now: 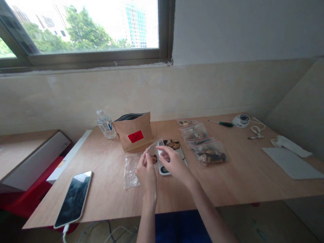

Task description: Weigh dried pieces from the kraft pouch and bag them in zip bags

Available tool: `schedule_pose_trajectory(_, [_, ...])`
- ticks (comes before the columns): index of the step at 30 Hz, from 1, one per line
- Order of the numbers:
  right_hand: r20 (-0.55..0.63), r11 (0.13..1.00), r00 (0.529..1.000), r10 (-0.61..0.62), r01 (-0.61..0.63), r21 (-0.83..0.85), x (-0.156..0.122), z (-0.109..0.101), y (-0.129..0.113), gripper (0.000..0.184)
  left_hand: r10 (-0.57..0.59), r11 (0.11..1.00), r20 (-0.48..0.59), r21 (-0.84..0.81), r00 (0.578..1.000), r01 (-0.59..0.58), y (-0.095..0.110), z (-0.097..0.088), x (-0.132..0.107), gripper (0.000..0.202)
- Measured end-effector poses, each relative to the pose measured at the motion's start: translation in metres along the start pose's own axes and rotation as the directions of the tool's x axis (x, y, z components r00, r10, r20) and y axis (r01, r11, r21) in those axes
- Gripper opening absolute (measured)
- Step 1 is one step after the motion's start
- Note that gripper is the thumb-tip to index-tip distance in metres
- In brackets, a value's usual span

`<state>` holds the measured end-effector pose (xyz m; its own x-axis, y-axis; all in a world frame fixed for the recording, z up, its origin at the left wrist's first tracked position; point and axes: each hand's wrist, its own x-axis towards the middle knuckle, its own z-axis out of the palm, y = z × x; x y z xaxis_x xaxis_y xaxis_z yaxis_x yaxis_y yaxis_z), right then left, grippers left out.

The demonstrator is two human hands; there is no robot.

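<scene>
Between my two hands is a small clear plastic bag [159, 141], held up over the front of a white scale. My left hand [146, 169] pinches its left side, and my right hand [173, 162] grips the right side with thumb and forefinger. Brown pieces show behind the fingers; whether they are inside the bag I cannot tell. Partly covered by my right hand, the scale [165, 172] carries dark-edged brown slices [173, 144] on its top. Left of it lie crumpled clear bags [130, 173]. A brown paper pouch [130, 130] with a red label stands open behind them.
Filled zip bags [210, 156] lie in a row to the right. A water bottle [105, 124] stands by the wall. A charging phone [74, 197] sits front left. Farther right are a screwdriver [225, 124], a dome camera [240, 120], a white cloth [290, 146] and a grey sheet [293, 163].
</scene>
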<state>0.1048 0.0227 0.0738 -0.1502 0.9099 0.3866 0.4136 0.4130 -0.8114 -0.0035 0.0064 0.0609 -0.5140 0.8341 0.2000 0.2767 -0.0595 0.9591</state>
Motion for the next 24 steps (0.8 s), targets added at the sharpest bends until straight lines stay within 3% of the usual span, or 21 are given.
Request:
schedule_pose_trajectory(2, [-0.096,1.000,0.995,-0.006,0.004,-0.019,0.001,-0.003,0.005,0.028,-0.015,0.999,-0.006,0.045,1.000,0.015,0.001,-0.003,0.001,0.038])
schedule_pose_trajectory(5, [-0.264,0.984,0.964,-0.010,-0.038,-0.174,0.002,0.004,0.026,0.024,-0.040,0.988,-0.040,0.146,0.998,0.045,0.000,-0.007,0.002,0.040])
schedule_pose_trajectory(9, [-0.341,0.883,0.939,0.035,-0.189,-0.430,0.003,0.029,0.055,0.029,-0.042,0.978,-0.071,0.200,0.997,0.056,-0.002,-0.010,0.003,0.040])
schedule_pose_trajectory(13, [-0.352,0.766,0.934,0.056,-0.266,-0.586,0.002,0.049,0.066,0.038,-0.032,0.975,-0.053,0.217,0.998,0.043,-0.003,-0.011,0.003,0.040])
schedule_pose_trajectory(16, [-0.318,0.706,0.944,0.089,-0.285,-0.648,0.004,0.053,0.067,0.036,-0.032,0.972,-0.039,0.232,0.999,0.040,-0.004,-0.010,0.002,0.040])
schedule_pose_trajectory(24, [-0.187,0.734,0.982,0.036,-0.153,-0.662,0.004,0.034,0.080,0.031,-0.033,0.969,-0.042,0.244,0.999,0.043,-0.007,-0.011,0.003,0.038])
